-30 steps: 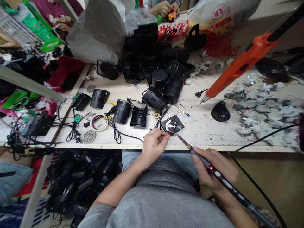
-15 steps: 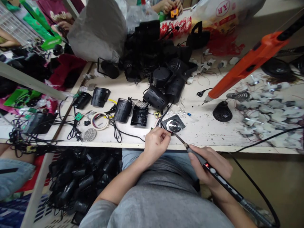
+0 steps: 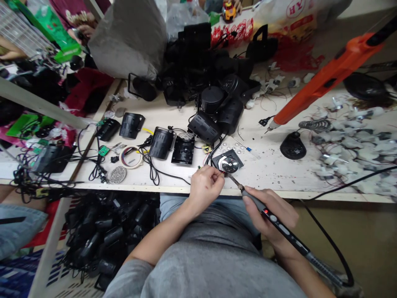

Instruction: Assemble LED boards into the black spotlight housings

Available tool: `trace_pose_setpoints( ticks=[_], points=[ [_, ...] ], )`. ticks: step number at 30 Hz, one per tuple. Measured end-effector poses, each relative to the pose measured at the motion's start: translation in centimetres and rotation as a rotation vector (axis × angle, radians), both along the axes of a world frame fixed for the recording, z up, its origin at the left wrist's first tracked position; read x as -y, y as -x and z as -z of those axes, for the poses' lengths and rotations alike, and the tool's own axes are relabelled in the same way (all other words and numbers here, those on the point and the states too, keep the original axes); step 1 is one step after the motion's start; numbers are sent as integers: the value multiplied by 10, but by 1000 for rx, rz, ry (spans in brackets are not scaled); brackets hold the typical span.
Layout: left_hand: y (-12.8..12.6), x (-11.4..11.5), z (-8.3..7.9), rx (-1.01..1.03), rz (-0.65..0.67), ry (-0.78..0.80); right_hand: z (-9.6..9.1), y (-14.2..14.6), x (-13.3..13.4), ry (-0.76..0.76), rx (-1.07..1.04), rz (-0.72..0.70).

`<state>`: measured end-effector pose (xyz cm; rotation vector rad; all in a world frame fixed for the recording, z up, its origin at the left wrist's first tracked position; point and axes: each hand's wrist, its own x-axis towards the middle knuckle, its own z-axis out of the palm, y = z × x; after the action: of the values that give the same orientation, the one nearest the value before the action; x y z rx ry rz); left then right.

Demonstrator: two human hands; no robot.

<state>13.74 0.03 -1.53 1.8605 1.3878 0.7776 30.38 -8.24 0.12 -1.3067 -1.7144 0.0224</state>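
Observation:
My right hand (image 3: 273,211) is closed around the grey grip of a soldering iron (image 3: 287,234), whose red light is lit. The iron's tip points up and left, close to the fingertips of my left hand (image 3: 205,185). That hand is closed in a pinch at the bench's front edge; what it pinches is small and mostly hidden, with a bit of red showing. Just beyond both hands lies a black square part with a round shiny face (image 3: 230,164). Black wires run beside it, and several small clear lenses (image 3: 231,145) lie behind it.
An orange electric screwdriver (image 3: 322,85) hangs at the right above a black drop-shaped part (image 3: 292,145). White motor-like parts (image 3: 347,145) are heaped at the right. Black housings (image 3: 161,142), a tape roll (image 3: 130,157) and a solder tin (image 3: 118,174) stand left. Below is a crate (image 3: 57,265).
The right hand and soldering iron have shifted slightly left and up. The left hand keeps its pinch at nearly the same spot. The whole view has shifted a little.

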Motion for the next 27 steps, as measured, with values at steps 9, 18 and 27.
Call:
trace_pose_setpoints(
  ticks=[9, 18, 27],
  points=[
    [0, 0, 2, 1, -4, -33, -7, 0, 0, 61, 10, -7],
    [-1, -1, 2, -1, -16, -13, -5, 0, 1, 68, -5, -6],
    [-1, -1, 1, 11, -1, -10, -12, -2, 9, 116, -11, -9]
  ],
)
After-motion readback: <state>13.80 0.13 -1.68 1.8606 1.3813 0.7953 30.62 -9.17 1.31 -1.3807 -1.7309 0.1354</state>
